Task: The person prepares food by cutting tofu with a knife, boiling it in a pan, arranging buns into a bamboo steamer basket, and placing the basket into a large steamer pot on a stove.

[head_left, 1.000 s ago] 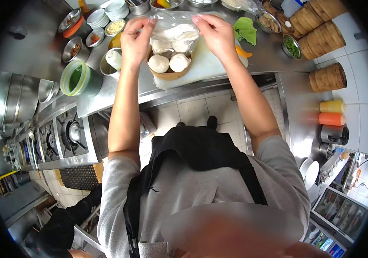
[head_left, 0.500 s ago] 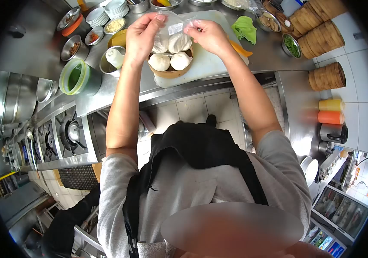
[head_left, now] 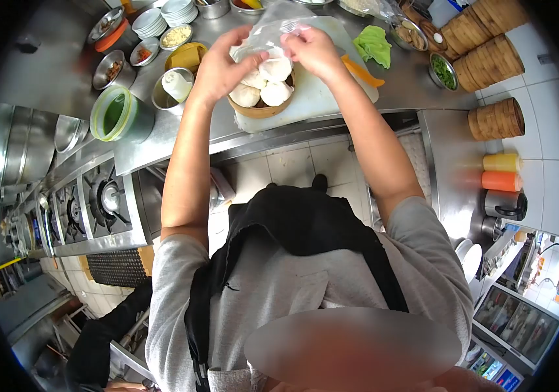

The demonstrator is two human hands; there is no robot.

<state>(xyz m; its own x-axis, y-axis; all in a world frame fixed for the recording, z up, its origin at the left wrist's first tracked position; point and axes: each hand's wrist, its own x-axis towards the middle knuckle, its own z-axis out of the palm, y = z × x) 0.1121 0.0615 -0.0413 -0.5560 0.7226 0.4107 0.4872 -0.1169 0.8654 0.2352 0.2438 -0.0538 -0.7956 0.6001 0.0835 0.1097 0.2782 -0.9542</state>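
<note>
Several white steamed buns [head_left: 275, 93] sit in a round bamboo steamer basket [head_left: 263, 112] on a pale cutting board [head_left: 319, 98]. A clear plastic bag [head_left: 276, 16] with a small white label lies over the far side of the basket, close around the rear buns. My right hand [head_left: 317, 53] pinches the bag near its label, just right of the buns. At the left, my left hand [head_left: 222, 70] is open, thumb and fingers apart, beside the rear buns and the bag. Its fingertips are partly hidden against the plastic.
A lettuce leaf [head_left: 372, 46] and an orange strip [head_left: 363, 72] lie at the right. To the left stand a squeeze bottle [head_left: 176, 86], a green-filled tub [head_left: 121, 114] and several ingredient bowls [head_left: 114, 70]. Stacked bamboo steamers [head_left: 488, 62] are far right; gas burners [head_left: 110, 197] lower left.
My left hand has let go of the bag's upper edge and lowered beside the buns, its fingers spreading. The bag and its label have shifted right and away with my right hand.
</note>
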